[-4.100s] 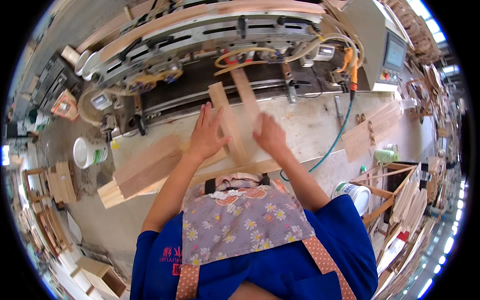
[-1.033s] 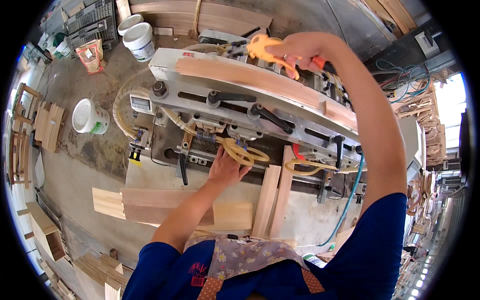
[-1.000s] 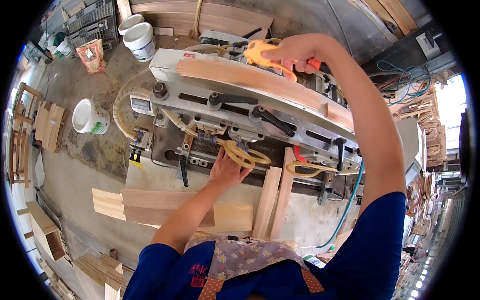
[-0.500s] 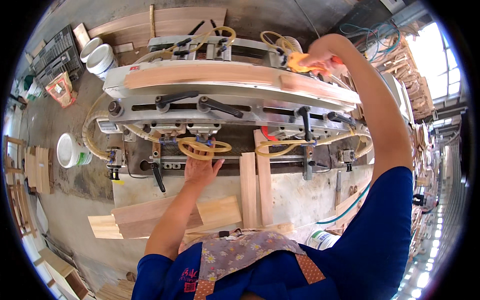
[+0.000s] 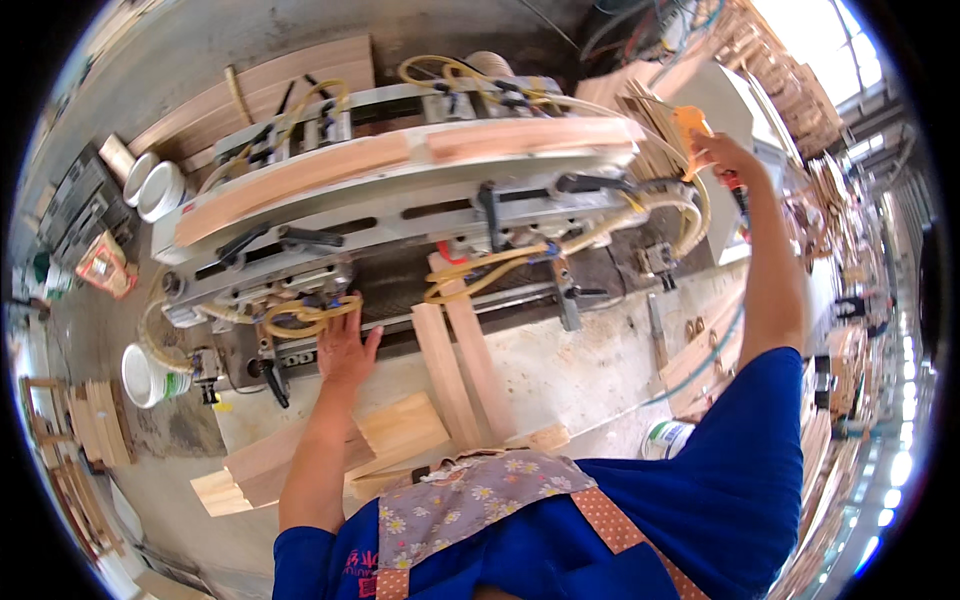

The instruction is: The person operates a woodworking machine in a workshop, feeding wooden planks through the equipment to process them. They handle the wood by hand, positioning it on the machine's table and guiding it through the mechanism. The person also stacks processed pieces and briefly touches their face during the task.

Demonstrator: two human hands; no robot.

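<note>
My left hand (image 5: 345, 345) rests at the front of a long metal machine (image 5: 400, 207), beside a loop of yellow air hose (image 5: 290, 322). Its thumb is spread and the fingers stretch forward, with the tips partly hidden under the machine. Past the machine's right end, my right hand (image 5: 728, 158) is closed around a yellow-orange tool that looks like an air blow gun (image 5: 690, 128), with a red part at its lower end. Two reddish wood strips (image 5: 300, 187) lie along the machine's top beam.
Two narrow boards (image 5: 447, 375) lean against the machine's front. Flat boards (image 5: 300, 462) lie in front of my left forearm. Black clamp levers (image 5: 487, 215) stick out of the metal rail. White buckets (image 5: 150, 377) stand at left, and a teal hose (image 5: 705, 362) runs at right.
My right hand has carried the yellow-orange tool from above the beam to beyond the machine's right end. The view has turned; my left hand remains beside the hose loop.
</note>
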